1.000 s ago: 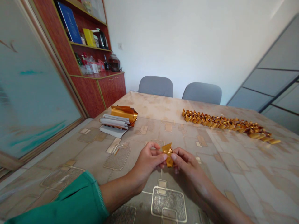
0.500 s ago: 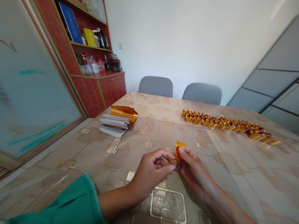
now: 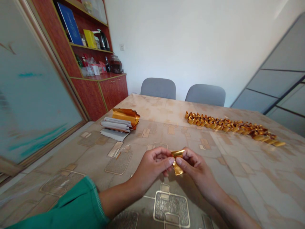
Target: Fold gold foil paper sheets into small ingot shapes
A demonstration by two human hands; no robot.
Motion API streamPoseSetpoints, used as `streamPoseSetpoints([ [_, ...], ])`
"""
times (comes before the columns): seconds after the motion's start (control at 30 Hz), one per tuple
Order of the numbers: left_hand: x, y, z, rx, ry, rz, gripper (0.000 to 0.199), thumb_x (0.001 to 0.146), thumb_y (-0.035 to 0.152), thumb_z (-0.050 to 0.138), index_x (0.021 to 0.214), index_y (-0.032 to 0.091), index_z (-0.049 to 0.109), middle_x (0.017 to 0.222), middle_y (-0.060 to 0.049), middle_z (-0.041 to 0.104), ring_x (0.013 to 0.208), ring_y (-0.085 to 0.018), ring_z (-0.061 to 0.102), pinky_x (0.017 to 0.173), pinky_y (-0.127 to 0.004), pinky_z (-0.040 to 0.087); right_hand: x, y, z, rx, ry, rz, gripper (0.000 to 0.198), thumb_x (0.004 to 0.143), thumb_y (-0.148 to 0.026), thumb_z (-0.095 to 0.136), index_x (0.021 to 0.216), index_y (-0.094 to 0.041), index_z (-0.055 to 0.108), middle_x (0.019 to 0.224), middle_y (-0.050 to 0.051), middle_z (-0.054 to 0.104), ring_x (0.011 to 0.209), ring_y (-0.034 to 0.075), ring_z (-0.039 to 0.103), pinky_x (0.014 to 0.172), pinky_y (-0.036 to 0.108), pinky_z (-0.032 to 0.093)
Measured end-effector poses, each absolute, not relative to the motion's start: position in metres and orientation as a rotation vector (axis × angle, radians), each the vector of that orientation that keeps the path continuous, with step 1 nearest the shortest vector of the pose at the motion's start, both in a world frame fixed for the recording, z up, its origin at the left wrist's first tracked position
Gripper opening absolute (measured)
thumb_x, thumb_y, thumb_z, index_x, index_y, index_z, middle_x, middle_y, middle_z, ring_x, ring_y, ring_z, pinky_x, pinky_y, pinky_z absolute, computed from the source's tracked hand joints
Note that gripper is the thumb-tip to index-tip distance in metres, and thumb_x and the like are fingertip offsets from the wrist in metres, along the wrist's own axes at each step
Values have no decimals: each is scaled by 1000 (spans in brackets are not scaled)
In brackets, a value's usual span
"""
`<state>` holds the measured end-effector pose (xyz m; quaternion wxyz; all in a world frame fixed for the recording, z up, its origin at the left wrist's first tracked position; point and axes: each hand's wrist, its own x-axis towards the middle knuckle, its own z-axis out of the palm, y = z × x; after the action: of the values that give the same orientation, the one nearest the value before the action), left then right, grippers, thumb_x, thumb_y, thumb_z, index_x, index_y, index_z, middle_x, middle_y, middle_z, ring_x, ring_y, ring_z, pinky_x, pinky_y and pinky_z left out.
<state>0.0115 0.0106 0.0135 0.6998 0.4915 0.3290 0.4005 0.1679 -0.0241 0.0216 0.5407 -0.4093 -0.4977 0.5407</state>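
A small folded piece of gold foil paper (image 3: 178, 168) is held above the table, pinched from both sides. My left hand (image 3: 156, 165) grips its left edge between thumb and fingers. On the right edge, the thumb of my right hand (image 3: 196, 163) presses against the foil while its fingers curl behind. At the far left of the table lies a stack of gold foil sheets (image 3: 125, 114), curled, with white-backed papers (image 3: 115, 127) in front of it. Rows of folded gold foil pieces (image 3: 228, 124) stretch across the table's right side.
A patterned cloth covers the table (image 3: 152, 108). Two grey chairs (image 3: 158, 88) stand behind its far edge. To the left are a red wooden cabinet (image 3: 88, 92) with shelved goods and a frosted glass door (image 3: 35, 82).
My left hand has closed onto the foil, which my right hand held alone before. The foil has turned and tilted, and both hands now meet around it.
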Motion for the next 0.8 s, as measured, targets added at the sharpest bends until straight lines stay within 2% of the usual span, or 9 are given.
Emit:
streamPoseSetpoints([
  [0.1,10,13,14,995,754,819,21,71,25,80,76,14,62,62,-3,67,51,-10,59,51,-20,46,172,-23,23,-1061,-1285,1163,29,87,-46,68,74,-21,62,68,0,61,65,17,54,61,29,41],
  [0.23,11,15,11,700,785,885,18,72,14,78,80,14,61,73,-5,72,64,-11,67,62,-19,52,174,-24,16,-1190,-1291,878,23,93,-45,59,88,-23,63,78,1,62,74,18,55,66,30,42],
  [0.4,13,14,8,459,704,931,11,77,4,70,83,12,64,84,-6,73,72,-10,68,74,-20,57,165,-26,5,-1216,-1310,910,12,89,-33,66,93,-23,62,84,2,65,77,19,58,71,32,43],
  [0.53,13,12,7,513,713,891,14,75,6,72,86,12,65,80,-6,71,70,-11,67,70,-21,56,163,-24,1,-1231,-1331,861,5,90,-26,63,93,-23,63,84,2,65,77,18,58,71,32,44],
  [0.67,12,11,6,629,758,902,22,70,13,78,86,13,62,77,-5,71,66,-11,66,67,-22,54,166,-25,4,-1211,-1338,812,23,89,-24,63,112,-27,61,87,1,66,81,20,60,73,34,45],
  [0.8,12,11,7,713,755,899,28,69,18,79,91,13,62,80,-6,72,65,-11,65,63,-22,52,168,-27,6,-1209,-1450,779,13,92,-23,57,102,-26,65,90,4,69,83,21,62,76,36,46],
])
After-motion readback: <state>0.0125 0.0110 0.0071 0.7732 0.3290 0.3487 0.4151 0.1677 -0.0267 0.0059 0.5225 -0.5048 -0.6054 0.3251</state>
